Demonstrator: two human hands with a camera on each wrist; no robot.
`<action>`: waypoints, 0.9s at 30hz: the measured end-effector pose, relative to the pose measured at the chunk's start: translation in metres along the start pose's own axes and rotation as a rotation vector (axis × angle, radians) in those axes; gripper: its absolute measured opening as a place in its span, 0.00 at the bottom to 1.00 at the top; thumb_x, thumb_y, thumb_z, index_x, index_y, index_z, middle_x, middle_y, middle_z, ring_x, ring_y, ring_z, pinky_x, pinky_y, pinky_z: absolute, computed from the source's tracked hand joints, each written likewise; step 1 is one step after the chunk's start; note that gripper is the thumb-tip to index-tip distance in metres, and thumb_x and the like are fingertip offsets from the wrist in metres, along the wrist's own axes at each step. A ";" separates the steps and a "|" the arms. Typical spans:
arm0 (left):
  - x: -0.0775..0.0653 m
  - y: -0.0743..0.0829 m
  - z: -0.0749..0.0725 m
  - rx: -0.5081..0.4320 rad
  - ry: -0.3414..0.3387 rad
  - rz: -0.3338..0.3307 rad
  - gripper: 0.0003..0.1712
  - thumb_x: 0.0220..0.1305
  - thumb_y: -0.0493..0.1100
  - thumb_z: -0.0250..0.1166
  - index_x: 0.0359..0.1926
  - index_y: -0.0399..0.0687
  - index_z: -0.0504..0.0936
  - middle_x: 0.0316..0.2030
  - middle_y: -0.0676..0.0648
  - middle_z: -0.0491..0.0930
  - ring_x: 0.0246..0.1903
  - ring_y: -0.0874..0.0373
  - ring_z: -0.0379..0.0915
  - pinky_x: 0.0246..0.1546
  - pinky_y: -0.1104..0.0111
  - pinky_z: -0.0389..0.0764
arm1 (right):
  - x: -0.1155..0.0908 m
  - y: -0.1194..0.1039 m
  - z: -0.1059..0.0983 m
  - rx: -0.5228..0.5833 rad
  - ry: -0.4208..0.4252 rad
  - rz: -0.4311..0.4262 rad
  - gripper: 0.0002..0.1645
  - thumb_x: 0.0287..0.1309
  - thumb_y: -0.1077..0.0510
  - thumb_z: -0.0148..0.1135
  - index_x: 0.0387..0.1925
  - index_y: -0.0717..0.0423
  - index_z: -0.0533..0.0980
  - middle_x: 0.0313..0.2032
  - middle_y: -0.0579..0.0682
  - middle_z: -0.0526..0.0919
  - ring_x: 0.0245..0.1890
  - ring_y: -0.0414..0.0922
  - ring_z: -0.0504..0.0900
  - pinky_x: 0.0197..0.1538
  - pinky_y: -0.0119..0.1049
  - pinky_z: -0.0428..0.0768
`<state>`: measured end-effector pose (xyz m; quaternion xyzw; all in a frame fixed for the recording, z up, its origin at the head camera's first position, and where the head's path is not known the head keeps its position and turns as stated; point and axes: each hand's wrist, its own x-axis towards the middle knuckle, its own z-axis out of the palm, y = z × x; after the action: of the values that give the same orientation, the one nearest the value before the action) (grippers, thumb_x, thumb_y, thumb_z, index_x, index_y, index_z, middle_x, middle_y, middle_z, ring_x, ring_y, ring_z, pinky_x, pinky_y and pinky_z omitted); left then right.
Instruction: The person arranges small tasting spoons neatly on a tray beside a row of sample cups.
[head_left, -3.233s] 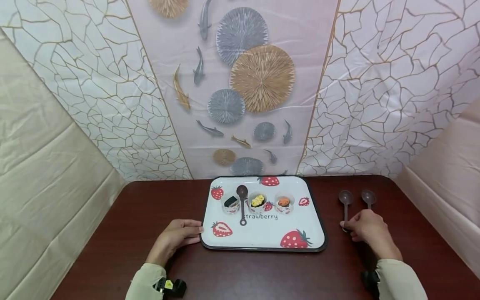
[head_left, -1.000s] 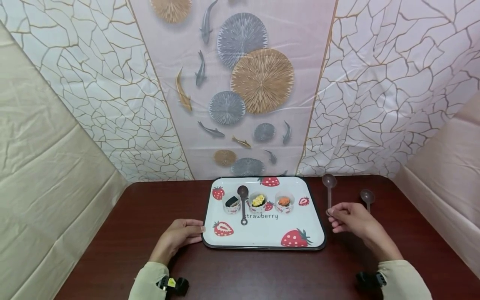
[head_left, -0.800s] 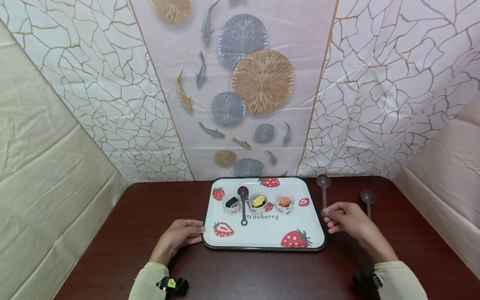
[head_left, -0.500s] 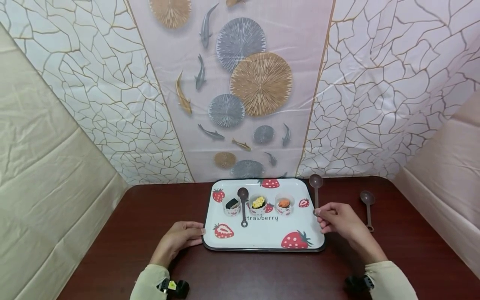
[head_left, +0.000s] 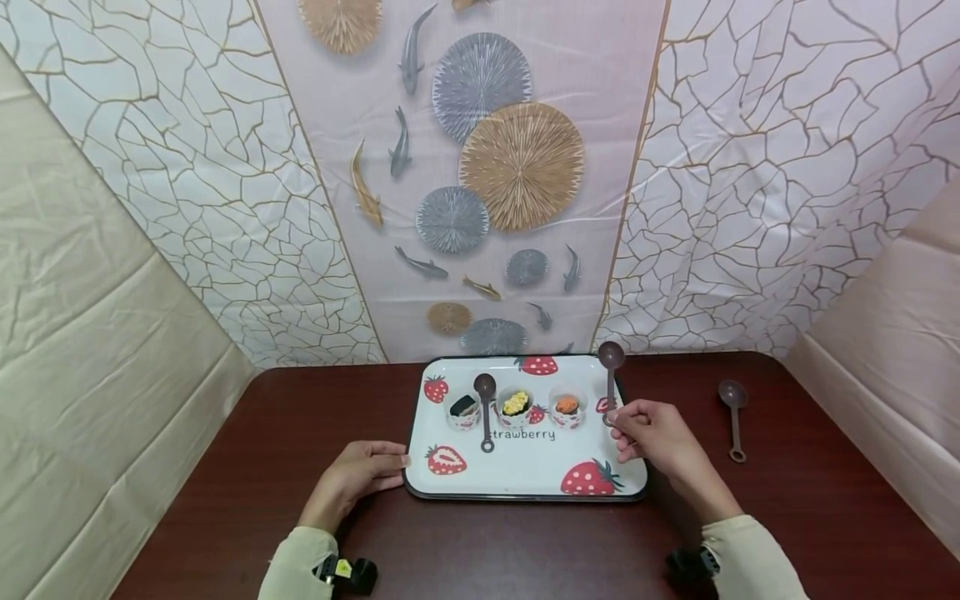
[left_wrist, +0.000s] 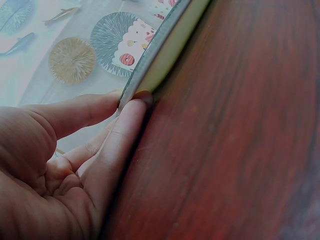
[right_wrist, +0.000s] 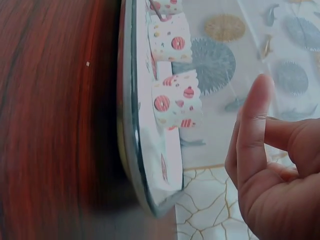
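Note:
My right hand pinches the handle end of a dark brown spoon, held above the tray's right side with its bowl pointing away; the right wrist view hides this spoon behind my fingers. My left hand grips the left edge of the white strawberry-print tray, thumb on the rim and a finger beneath it. Three paper cups stand in a row on the tray: one with a dark-wrapped piece of food, one with yellow topping, one with orange topping. Another brown spoon lies between the left and middle cups.
A third brown spoon lies on the dark red-brown table, right of the tray. Behind the table hangs a patterned cloth. Beige panels flank both sides.
My right hand has picked up one of the two spoons on the right and carried it leftward, over the tray's right side. My left hand stays at the tray edge.

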<state>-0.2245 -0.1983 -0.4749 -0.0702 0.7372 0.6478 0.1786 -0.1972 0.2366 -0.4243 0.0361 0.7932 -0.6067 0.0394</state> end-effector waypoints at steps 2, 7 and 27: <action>0.000 0.000 0.000 -0.001 -0.002 0.002 0.24 0.68 0.34 0.71 0.60 0.23 0.79 0.45 0.39 0.86 0.38 0.57 0.87 0.44 0.64 0.92 | 0.000 -0.002 0.004 0.010 0.000 0.000 0.12 0.78 0.65 0.56 0.48 0.75 0.75 0.29 0.52 0.83 0.24 0.39 0.81 0.30 0.36 0.90; 0.001 0.000 0.000 0.003 0.000 0.001 0.24 0.69 0.34 0.71 0.60 0.23 0.79 0.46 0.38 0.86 0.39 0.56 0.87 0.44 0.63 0.92 | 0.001 -0.006 0.013 0.028 0.003 0.000 0.13 0.78 0.65 0.57 0.50 0.77 0.74 0.30 0.54 0.83 0.24 0.39 0.81 0.30 0.35 0.90; 0.004 -0.002 0.000 0.006 0.030 -0.012 0.23 0.68 0.34 0.72 0.60 0.25 0.80 0.45 0.39 0.87 0.38 0.55 0.88 0.44 0.62 0.92 | 0.008 -0.008 0.050 0.049 0.022 0.009 0.12 0.79 0.64 0.56 0.49 0.75 0.75 0.32 0.57 0.81 0.24 0.42 0.78 0.26 0.37 0.89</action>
<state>-0.2275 -0.1978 -0.4785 -0.0835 0.7413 0.6434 0.1717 -0.2051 0.1859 -0.4309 0.0471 0.7783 -0.6253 0.0325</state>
